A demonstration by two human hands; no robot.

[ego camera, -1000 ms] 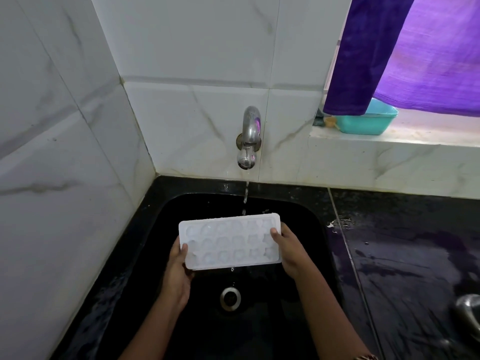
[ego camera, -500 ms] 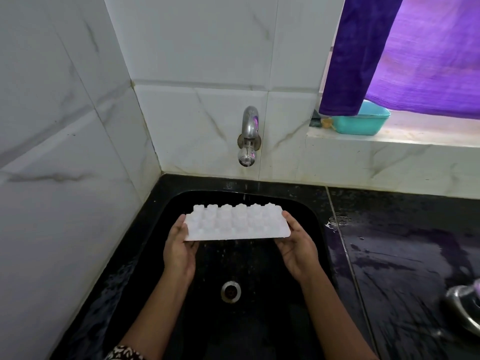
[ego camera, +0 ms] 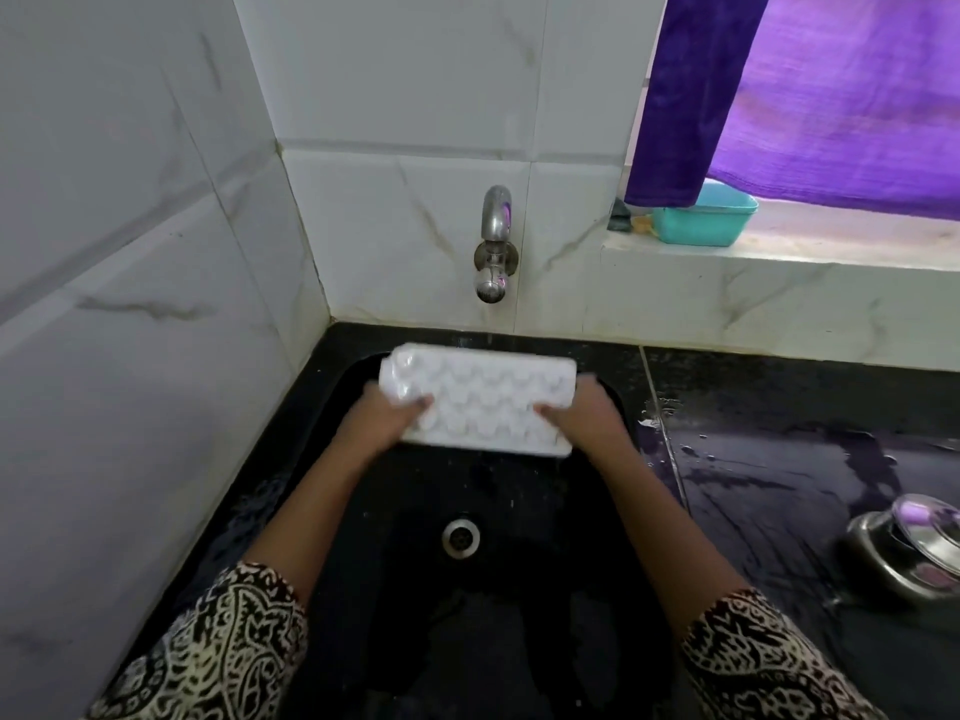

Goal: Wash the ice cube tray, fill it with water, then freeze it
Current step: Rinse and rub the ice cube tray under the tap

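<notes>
Both hands, left hand (ego camera: 387,420) and right hand (ego camera: 584,415), grip the ice cube tray (ego camera: 480,400) under the tap (ego camera: 493,252); rinsing step, I think, filling comes next.

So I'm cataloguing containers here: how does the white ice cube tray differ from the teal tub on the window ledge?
The ice cube tray is white, flat and split into many small cells; the teal tub is deeper with a single cavity. The tray is held over the black sink by the left hand and right hand; the tub rests untouched on the ledge, partly behind the purple curtain. Both are rectangular.
</notes>
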